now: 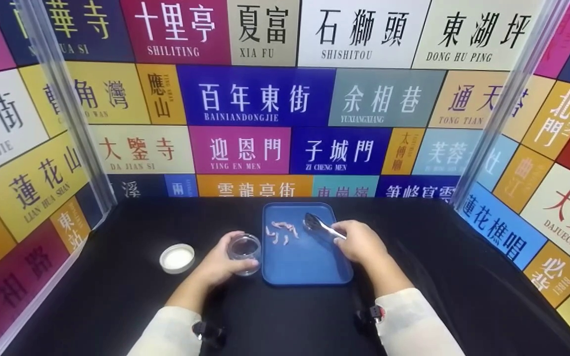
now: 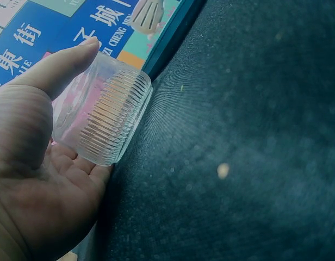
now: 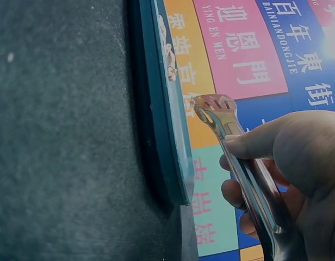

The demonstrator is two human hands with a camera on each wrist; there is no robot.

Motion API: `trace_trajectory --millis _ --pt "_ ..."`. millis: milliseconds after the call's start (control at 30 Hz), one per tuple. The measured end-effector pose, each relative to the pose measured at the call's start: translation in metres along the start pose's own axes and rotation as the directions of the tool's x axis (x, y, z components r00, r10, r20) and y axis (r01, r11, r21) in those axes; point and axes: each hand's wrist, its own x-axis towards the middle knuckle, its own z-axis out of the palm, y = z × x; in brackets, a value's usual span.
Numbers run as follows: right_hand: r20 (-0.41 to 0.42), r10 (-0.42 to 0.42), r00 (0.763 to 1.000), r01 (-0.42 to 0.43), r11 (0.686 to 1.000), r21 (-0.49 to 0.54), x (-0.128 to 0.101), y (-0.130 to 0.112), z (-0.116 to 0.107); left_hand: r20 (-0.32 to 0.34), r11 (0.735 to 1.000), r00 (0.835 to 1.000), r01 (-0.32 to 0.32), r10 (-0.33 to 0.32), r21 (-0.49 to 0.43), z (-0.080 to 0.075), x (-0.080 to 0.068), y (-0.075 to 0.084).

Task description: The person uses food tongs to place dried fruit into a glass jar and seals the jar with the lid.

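My left hand (image 1: pixel 225 259) grips a clear, round, open-topped jar (image 1: pixel 244 252), thumb on the near side and fingers around the far side. Vertical ribs on the jar's wall (image 2: pixel 116 117) show in the left wrist view. My right hand (image 1: pixel 361 242) holds metal tongs (image 1: pixel 322 226) with slotted heads (image 3: pixel 219 103), thumb on one arm and fingers round the other. The tongs' heads are low over the blue tray (image 1: pixel 307 264), right of several small pale pink curled pieces (image 1: pixel 281 232). I cannot tell whether the tongs hold a piece.
A round lid (image 1: pixel 177 258) with a white inside lies left of the jar on the black-covered table (image 1: pixel 275 319). Panels with printed place names (image 1: pixel 258 96) stand behind and at both sides, with clear upright posts (image 1: pixel 493 106) at the corners.
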Motion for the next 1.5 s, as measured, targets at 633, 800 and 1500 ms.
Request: trace_trajectory --millis 633,800,1500 --pt "-0.023 -0.058 0.998 0.059 0.998 0.037 -0.011 -0.030 -0.001 0.001 1.000 1.000 0.013 -0.013 0.018 -0.001 0.000 -0.002" --pt "-0.050 -0.135 0.990 0.136 0.991 0.010 -0.016 -0.040 -0.002 -0.001 1.000 1.000 0.009 -0.009 0.023 -0.001 0.000 -0.002" --pt "-0.076 -0.364 0.928 0.364 0.931 -0.007 -0.043 -0.083 0.006 -0.001 1.000 1.000 0.000 0.000 -0.011 0.000 0.001 -0.002"
